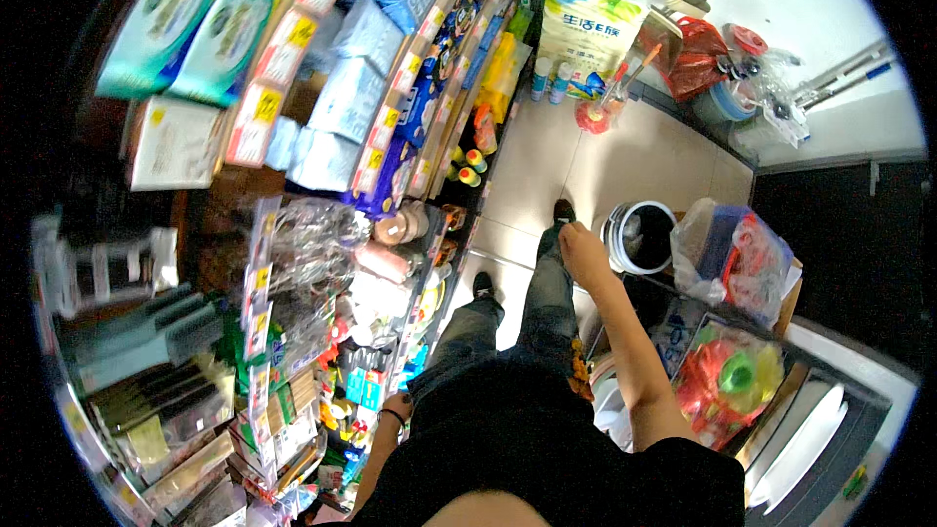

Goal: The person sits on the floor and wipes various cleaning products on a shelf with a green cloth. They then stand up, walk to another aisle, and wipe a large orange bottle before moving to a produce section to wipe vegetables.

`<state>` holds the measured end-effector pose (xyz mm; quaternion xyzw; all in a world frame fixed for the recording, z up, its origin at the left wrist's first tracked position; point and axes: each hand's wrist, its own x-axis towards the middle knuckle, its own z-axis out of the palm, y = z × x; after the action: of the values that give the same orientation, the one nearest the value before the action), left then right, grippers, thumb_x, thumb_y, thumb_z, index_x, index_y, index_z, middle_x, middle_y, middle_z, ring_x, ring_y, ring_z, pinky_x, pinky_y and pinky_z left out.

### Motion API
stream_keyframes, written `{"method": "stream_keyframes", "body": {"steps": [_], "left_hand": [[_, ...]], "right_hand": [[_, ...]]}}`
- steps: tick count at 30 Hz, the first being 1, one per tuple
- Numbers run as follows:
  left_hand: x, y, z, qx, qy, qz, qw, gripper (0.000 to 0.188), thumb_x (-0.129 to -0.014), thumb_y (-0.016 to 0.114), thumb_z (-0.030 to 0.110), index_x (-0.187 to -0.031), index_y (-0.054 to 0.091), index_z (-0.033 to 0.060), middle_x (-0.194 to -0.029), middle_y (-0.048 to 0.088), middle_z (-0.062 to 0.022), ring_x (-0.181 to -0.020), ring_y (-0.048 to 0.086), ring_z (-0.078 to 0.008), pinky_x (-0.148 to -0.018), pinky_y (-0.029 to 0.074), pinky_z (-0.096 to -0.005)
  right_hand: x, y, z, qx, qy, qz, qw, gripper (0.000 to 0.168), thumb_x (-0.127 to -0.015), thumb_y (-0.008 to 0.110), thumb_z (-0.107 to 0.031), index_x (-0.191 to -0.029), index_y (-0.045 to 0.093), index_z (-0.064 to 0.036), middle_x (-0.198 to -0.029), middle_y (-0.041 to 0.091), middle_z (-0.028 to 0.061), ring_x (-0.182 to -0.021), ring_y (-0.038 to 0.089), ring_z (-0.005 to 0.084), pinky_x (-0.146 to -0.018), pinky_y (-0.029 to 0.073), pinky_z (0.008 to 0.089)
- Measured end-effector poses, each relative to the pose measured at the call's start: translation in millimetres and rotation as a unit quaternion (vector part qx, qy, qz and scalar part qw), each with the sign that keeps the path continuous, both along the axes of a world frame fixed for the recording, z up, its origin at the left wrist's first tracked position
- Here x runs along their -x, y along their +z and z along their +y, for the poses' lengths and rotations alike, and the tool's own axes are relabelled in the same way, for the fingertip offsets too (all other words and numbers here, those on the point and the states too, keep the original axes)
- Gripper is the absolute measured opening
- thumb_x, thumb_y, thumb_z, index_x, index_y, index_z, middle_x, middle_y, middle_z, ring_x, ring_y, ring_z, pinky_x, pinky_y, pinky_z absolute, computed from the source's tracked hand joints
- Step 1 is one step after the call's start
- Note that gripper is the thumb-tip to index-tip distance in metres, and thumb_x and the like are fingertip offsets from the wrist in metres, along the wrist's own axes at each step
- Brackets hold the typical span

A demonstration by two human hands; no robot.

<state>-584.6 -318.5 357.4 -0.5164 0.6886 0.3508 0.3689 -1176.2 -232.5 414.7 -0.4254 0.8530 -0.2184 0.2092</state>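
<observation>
My right hand point(583, 252) is in front of me over my right leg, its fingers curled in with no object showing in it. Closest to it is a white plastic bucket point(616, 238) with a dark inside, standing on the floor just to the right. Low at my left side hangs my left hand point(399, 405), a dark band around its wrist. It is beside the lower shelves, near blue and red small packets point(364, 386). My thigh and the dimness hide most of its fingers, so its grip is unclear.
Shop shelving point(384, 139) with tissue packs point(348, 99) runs along my left. Ahead on the tiled floor point(538, 161) are a large printed bag point(585, 29) and two spray cans point(550, 80). Bagged plastic goods point(732, 380) and a clear-wrapped tub point(732, 256) crowd the right.
</observation>
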Motion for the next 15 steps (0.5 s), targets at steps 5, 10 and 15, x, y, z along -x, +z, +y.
{"method": "stream_keyframes", "body": {"steps": [5, 10, 15], "left_hand": [[82.1, -2.8, 10.8, -0.023, 0.075, -0.111, 0.991, 0.050, -0.080, 0.070, 0.045, -0.114, 0.069, 0.0079, -0.106, 0.070, -0.0175, -0.098, 0.067, -0.0328, -0.085, 0.054, -0.0429], [248.9, 25.3, 24.0, -0.020, 0.156, -0.146, 0.977, 0.045, -0.082, 0.064, 0.041, -0.108, 0.070, 0.0048, -0.113, 0.067, -0.0193, -0.105, 0.063, -0.0358, -0.091, 0.051, -0.0446], [349.8, 42.6, 31.2, 0.037, 0.134, -0.126, 0.982, 0.038, -0.094, 0.054, 0.038, -0.106, 0.071, 0.0066, -0.107, 0.069, -0.0165, -0.103, 0.064, -0.0327, -0.091, 0.052, -0.0437]], "right_hand": [[75.4, -68.9, 28.5, -0.128, 0.082, -0.031, 0.988, 0.013, -0.088, 0.052, -0.011, -0.093, 0.059, -0.001, -0.097, 0.061, 0.0210, -0.087, 0.062, 0.0431, -0.075, 0.050, 0.0502], [185.2, -72.9, 44.6, -0.214, 0.169, -0.087, 0.958, 0.015, -0.086, 0.057, -0.011, -0.095, 0.063, 0.000, -0.094, 0.063, 0.0229, -0.088, 0.062, 0.0414, -0.078, 0.051, 0.0494], [295.2, -60.3, 23.4, -0.254, 0.190, -0.001, 0.948, 0.017, -0.089, 0.055, -0.014, -0.094, 0.062, 0.000, -0.099, 0.065, 0.0230, -0.091, 0.063, 0.0422, -0.081, 0.051, 0.0500]]}}
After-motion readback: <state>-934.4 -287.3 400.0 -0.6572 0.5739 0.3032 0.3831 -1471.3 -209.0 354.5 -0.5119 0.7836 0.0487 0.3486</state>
